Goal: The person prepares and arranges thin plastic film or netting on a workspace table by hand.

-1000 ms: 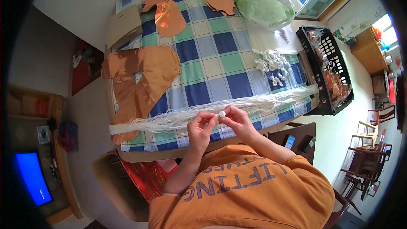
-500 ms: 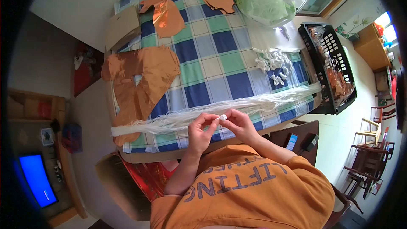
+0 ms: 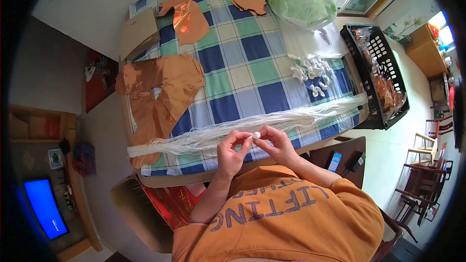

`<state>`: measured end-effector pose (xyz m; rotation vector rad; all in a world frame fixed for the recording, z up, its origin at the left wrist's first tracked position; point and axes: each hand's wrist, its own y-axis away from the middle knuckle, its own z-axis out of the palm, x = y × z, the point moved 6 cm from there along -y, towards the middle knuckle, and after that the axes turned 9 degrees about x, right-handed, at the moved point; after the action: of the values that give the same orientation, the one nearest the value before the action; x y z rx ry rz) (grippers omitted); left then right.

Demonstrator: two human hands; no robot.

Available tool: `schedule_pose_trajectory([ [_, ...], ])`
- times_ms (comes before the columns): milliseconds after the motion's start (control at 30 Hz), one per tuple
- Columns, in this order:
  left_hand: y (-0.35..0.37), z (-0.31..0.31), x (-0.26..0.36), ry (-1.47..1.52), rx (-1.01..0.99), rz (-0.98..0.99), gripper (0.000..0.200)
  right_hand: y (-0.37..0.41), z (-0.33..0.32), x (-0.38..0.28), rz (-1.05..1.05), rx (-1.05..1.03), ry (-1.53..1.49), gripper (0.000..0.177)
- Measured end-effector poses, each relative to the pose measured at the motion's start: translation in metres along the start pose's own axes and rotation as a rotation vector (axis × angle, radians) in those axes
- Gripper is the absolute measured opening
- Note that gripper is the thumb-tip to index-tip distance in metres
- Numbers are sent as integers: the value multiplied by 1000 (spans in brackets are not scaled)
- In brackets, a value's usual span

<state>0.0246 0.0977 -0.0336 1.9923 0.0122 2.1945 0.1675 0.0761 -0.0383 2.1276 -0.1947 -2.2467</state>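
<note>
White piece [image 3: 256, 135], small and round, sits pinched between the fingertips of both hands, just above the near edge of the bench [image 3: 242, 75]. The left hand [image 3: 230, 149] closes thumb and forefinger on it from one side, and the right hand [image 3: 275, 143] closes on it from the other, so the two hands meet at the piece with no gap showing between them. Whether a strand runs through the piece is too fine to tell.

Over the last second little has changed. The hands have stayed together on the piece and have drifted only slightly toward the person's right, and the grip looks the same. The work is held in place rather than moved along.

Just beyond the fingertips, a long bundle of white strands [image 3: 301, 116] lies across the checked cloth, running from far to the left of the left hand to well past the right hand. Beyond the right hand, farther up the bench, lies a loose heap of small white loops [image 3: 313, 75]. To the right of that, off the bench edge, stands a black crate [image 3: 376, 68] with wrapped things in it.

Beyond the left hand, a large orange foil shape [image 3: 160, 92] lies flat and hangs partly over the bench edge. A cardboard box [image 3: 140, 31] and more orange shapes lie farther off. A green plastic bag [image 3: 301, 5] rests at the far end. Near the right forearm, a phone [image 3: 334, 161] lies on a dark stool.
</note>
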Motion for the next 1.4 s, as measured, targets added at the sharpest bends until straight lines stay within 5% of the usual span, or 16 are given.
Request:
schedule_pose_trajectory([
  [833, -4, -25, 1, -22, 146, 0, 7, 9, 2, -40, -225, -55, 228, 9],
  [1033, -3, -26, -1, 16, 122, 16, 7, -13, -58, -42, -215, 232, 396, 7],
  [1400, -4, -23, 0, 13, 105, 6, 7, -16, -81, -50, -251, 280, 564, 10],
])
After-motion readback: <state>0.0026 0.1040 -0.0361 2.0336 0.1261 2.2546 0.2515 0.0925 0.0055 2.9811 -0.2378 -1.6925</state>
